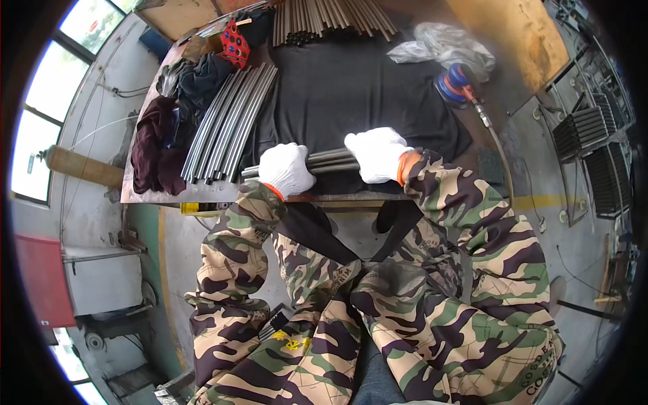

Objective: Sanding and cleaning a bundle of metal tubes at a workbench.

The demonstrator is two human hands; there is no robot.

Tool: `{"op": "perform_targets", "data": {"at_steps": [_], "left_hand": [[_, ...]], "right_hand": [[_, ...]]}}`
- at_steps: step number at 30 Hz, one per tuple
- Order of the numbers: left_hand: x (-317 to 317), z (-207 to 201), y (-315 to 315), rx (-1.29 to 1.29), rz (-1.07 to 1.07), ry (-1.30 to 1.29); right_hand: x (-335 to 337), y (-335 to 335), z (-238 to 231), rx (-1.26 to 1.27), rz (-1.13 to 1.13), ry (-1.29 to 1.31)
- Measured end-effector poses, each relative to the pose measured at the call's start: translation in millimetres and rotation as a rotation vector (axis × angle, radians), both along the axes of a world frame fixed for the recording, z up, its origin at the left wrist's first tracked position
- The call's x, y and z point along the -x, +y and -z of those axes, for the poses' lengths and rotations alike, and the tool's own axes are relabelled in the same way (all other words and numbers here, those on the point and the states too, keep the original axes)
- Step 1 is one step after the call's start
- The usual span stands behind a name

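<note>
Near the front edge of the table, my left hand (287, 169) in a white knit glove is closed around several metal tubes (332, 160) lying crosswise. My right hand (379, 155), gloved the same way, is wrapped over the same tubes farther to the right. Short tube ends stick out past my left hand; the right ends are hidden by my right hand and sleeve. Under the tubes is a black cloth (331, 94). Left of it, a row of shiny metal tubes (229, 125) lies side by side, pointing away from me.
Brownish tubes (331, 20) are piled at the far edge. A blue and red power sander (455, 84) with a hose stands at the right, beside crumpled clear plastic (442, 47). Dark rags (158, 145) lie at the left. Racks of dark bars (594, 142) stand beyond the table.
</note>
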State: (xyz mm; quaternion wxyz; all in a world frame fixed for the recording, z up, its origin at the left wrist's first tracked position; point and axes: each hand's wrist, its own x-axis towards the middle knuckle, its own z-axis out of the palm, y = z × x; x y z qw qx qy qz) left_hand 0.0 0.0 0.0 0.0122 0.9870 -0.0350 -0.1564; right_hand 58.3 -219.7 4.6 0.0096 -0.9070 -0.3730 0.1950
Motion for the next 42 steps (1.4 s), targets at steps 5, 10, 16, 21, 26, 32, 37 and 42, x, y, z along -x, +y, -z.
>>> {"op": "perform_targets", "data": {"at_steps": [5,10,16,21,26,32,37,42], "left_hand": [[29,13,4,-0.085,0.129,-0.410],[89,-37,2,0.011,0.129,-0.391],[38,-118,-13,-0.313,0.563,-0.783],[-13,-158,-13,-0.027,0.634,-1.556],[-21,-31,33,0.303,0.207,-0.926],[32,52,81,0.037,0.108,-0.506],[62,40,87,0.048,0.127,-0.530],[72,11,61,0.198,0.044,-0.680]], "right_hand": [[11,-10,21,-0.287,-0.121,-0.317],[65,-25,-24,-0.351,-0.158,-0.328],[43,-7,-57,-0.616,0.022,-0.050],[-6,-13,-51,-1.273,0.129,-0.003],[-52,2,-50,-1.586,0.305,0.109],[-82,1,-5,-1.719,0.539,0.218],[-67,-7,19,-1.691,0.627,0.179],[-36,-19,-20,-1.700,0.682,0.109]]}}
